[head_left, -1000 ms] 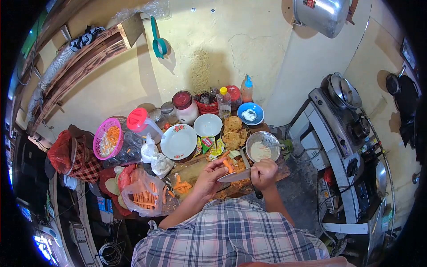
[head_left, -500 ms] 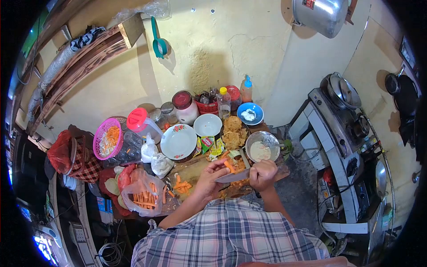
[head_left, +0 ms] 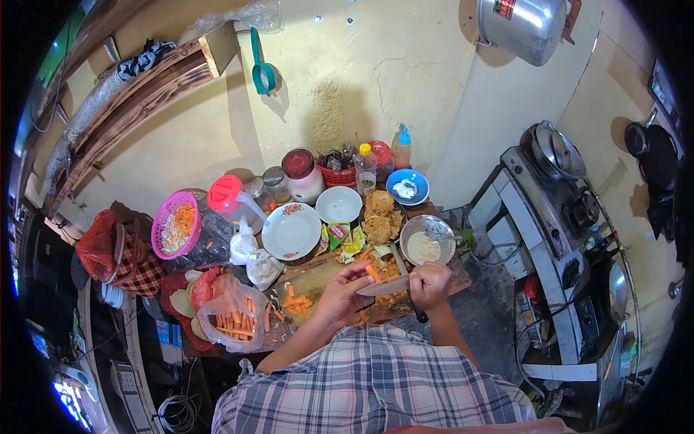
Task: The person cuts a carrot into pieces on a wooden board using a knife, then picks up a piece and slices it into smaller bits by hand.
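Note:
Between the fingers of my left hand (head_left: 343,293) is a piece of carrot (head_left: 373,273), its end pointing up and away from me. My right hand (head_left: 431,285) is wrapped round the handle of a knife (head_left: 387,287), whose blade lies across just below the carrot, close to my left fingertips. Under both hands is a wooden board (head_left: 311,277) with orange carrot bits on it. Cut carrot pieces (head_left: 297,304) lie to the left of my left hand. A clear plastic bag (head_left: 235,316) of carrots sits further left.
A metal bowl of batter (head_left: 426,241) stands beyond my right hand. Fried food (head_left: 381,218), a floral plate (head_left: 291,231), a white bowl (head_left: 339,206) and a blue bowl (head_left: 407,187) are behind. A pink basket (head_left: 176,226) is at left, a stove (head_left: 538,195) at right.
The knife blade and my right hand have shifted very slightly against the carrot. Both hands keep their hold, and the whole view has moved a little.

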The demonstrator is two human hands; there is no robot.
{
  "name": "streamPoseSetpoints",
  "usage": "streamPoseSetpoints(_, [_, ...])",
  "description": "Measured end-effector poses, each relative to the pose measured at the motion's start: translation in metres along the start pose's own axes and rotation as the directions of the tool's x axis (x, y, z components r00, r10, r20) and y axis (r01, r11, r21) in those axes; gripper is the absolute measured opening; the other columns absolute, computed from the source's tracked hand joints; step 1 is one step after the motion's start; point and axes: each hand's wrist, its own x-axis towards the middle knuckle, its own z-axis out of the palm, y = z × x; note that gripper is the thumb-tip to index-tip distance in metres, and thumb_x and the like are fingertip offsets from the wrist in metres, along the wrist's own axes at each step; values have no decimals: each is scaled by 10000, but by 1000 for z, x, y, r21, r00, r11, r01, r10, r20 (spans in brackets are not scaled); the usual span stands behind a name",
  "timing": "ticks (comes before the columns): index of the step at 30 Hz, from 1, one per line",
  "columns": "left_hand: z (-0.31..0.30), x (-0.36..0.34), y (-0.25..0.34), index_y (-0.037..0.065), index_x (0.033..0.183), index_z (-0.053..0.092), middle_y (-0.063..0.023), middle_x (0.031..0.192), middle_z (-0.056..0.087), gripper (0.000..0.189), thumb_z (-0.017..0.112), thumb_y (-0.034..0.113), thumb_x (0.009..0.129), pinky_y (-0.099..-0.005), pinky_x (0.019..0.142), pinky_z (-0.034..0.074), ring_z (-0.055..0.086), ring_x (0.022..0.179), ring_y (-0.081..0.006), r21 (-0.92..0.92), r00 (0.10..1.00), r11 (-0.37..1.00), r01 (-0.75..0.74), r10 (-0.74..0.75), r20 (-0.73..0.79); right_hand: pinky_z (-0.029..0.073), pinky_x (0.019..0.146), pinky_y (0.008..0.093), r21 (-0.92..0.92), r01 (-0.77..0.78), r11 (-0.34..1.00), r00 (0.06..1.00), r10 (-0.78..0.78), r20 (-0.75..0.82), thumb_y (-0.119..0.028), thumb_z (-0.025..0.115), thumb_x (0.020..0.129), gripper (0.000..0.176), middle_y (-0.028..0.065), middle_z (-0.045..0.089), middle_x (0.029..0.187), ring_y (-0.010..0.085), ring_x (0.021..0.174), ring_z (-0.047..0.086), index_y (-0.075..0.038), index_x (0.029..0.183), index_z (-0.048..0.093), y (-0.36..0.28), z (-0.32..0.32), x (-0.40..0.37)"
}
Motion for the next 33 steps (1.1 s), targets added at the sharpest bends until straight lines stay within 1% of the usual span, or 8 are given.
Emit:
streamPoseSetpoints(2, [-3, 0, -1, 72, 1128, 563, -20, 891, 581, 304, 636, 35, 834, -256, 651, 524, 597, 770, -108, 11, 1000, 1000, -14, 14, 7, 348, 457, 394, 29, -1, 1000, 1000, 2, -12, -91, 528, 675, 236, 125, 407, 448, 308, 410, 425, -30, 465, 439, -4, 2, -1])
streamPoseSetpoints(4, [-4, 1, 0, 65, 1134, 563, -23, 894, 582, 312, 638, 37, 833, -271, 669, 533, 599, 782, -112, 31, 999, 999, -26, 24, 47, 354, 461, 396, 55, -23, 998, 999, 21, 32, -87, 529, 677, 236, 130, 410, 451, 314, 416, 429, -29, 467, 438, -10, 3, 1])
streamPoseSetpoints(11, [-7, -2, -3, 64, 1135, 570, -37, 900, 599, 319, 645, 30, 827, -253, 672, 520, 598, 781, -105, 25, 997, 997, -74, 73, 35, 356, 466, 396, 67, -42, 997, 999, 39, 38, -82, 533, 671, 233, 130, 410, 453, 315, 425, 433, -34, 465, 433, -15, 3, 2])
streamPoseSetpoints(20, [-11, -3, -6, 56, 1135, 575, -41, 929, 600, 319, 646, 25, 825, -248, 681, 518, 598, 792, -102, 45, 996, 996, -75, 73, 53, 352, 463, 396, 50, -1, 999, 999, -1, 50, -73, 536, 666, 231, 122, 408, 449, 309, 419, 431, -38, 462, 433, -13, 7, -2])
streamPoseSetpoints(25, [-7, -5, -3, 59, 1139, 582, -50, 987, 604, 317, 639, 23, 830, -261, 705, 522, 605, 810, -110, 5, 998, 1000, 9, -9, 60, 349, 461, 394, 28, -29, 999, 999, 28, 33, -82, 531, 673, 239, 120, 405, 446, 306, 417, 430, -42, 460, 432, -7, 6, -5])
streamPoseSetpoints(28, [-8, -5, -7, 54, 1154, 578, -46, 969, 609, 327, 636, 27, 834, -263, 704, 525, 610, 824, -114, 26, 997, 999, 37, -39, 68, 349, 461, 393, 37, 4, 999, 999, -5, 40, -88, 525, 674, 242, 121, 401, 445, 305, 416, 428, -42, 459, 426, -15, 3, 1])
streamPoseSetpoints(31, [-9, -5, -6, 36, 1165, 571, -54, 966, 617, 333, 635, 34, 838, -260, 690, 527, 616, 817, -117, -29, 994, 998, 59, -56, 94, 342, 458, 393, 30, -18, 999, 1000, 18, 9, -87, 517, 671, 240, 120, 393, 442, 304, 414, 423, -42, 458, 417, -8, 3, 0])
streamPoseSetpoints(33, [-8, -6, -4, 30, 1172, 567, -60, 971, 622, 340, 636, 39, 839, -257, 689, 527, 621, 815, -121, -7, 993, 998, 67, -66, 100, 339, 456, 392, 37, -15, 999, 1000, 15, 15, -83, 514, 669, 238, 121, 390, 442, 304, 413, 421, -41, 457, 414, -10, 4, 0])
